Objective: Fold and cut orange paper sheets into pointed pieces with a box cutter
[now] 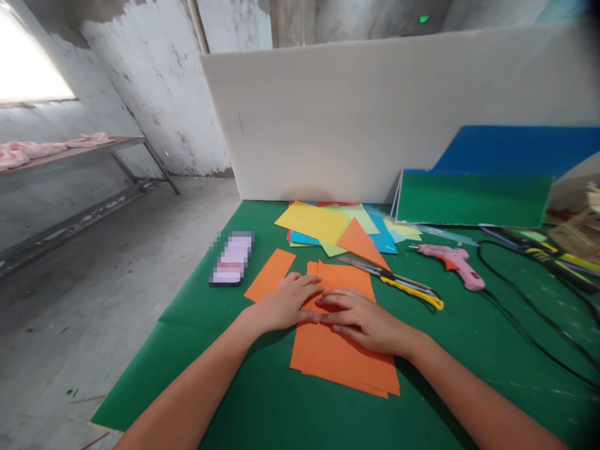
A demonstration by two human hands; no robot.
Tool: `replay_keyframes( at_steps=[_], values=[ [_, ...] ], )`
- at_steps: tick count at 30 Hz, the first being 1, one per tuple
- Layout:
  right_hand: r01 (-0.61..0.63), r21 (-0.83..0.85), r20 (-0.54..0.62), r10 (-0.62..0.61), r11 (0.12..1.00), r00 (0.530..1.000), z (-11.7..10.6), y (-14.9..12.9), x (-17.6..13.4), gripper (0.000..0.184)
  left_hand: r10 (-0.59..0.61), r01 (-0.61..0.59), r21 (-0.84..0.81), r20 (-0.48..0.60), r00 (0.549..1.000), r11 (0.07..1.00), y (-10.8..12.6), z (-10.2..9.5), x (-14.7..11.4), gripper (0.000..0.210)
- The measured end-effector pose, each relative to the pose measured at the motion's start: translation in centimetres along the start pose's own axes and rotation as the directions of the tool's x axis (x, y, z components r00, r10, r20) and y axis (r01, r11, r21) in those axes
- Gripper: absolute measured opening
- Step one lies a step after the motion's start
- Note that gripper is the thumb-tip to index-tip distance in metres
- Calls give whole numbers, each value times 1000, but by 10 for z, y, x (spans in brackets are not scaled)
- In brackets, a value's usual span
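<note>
Both my hands rest on a stack of orange paper sheets [344,369] at the middle of the green table. My left hand [288,303] lies on the stack's left side, fingers stretched and the thumb apart from them. From the right, my right hand [363,317] lies across the sheets with its fingers extended, the fingertips almost meeting the left ones. The paper right under the fingers is partly hidden. Left of the stack is a separate orange strip [272,275]. A yellow-handled utility knife [398,284] lies beside the stack's upper right, its tip near the paper.
A phone [233,257] with a blurred screen lies at left. Behind the stack are coloured papers [314,222]. A pink glue gun [450,262] with a black cord [520,334] lies at right. A green board [473,199] stands before a tall white panel [328,119].
</note>
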State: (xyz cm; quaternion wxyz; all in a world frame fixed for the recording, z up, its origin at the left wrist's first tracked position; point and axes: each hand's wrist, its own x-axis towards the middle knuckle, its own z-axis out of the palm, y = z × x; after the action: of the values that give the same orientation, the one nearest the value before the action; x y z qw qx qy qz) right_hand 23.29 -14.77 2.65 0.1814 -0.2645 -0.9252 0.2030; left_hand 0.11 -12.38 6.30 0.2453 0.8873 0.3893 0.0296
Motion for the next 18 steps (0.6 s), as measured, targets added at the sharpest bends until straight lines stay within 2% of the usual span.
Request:
replay_keyframes(
  at_steps=[7, 10, 14, 18],
  values=[
    [-39, 32, 14, 39, 999, 999, -4, -5, 2, 31, -9, 8, 21, 12, 1000, 1000, -1, -3, 0, 48],
    [-106, 20, -56, 107, 994, 993, -3, -5, 4, 27, -3, 4, 28, -14, 1000, 1000, -2, 0, 2, 42],
    [-243, -33, -159, 235, 970, 959, 1, -4, 9, 27, -30, 35, 53, -91, 995, 998, 0, 6, 8, 32],
    [-317, -70, -193, 299, 946, 934, 7, 0, 13, 26, -40, 50, 80, -117, 992, 996, 4, 8, 11, 29]
  ],
)
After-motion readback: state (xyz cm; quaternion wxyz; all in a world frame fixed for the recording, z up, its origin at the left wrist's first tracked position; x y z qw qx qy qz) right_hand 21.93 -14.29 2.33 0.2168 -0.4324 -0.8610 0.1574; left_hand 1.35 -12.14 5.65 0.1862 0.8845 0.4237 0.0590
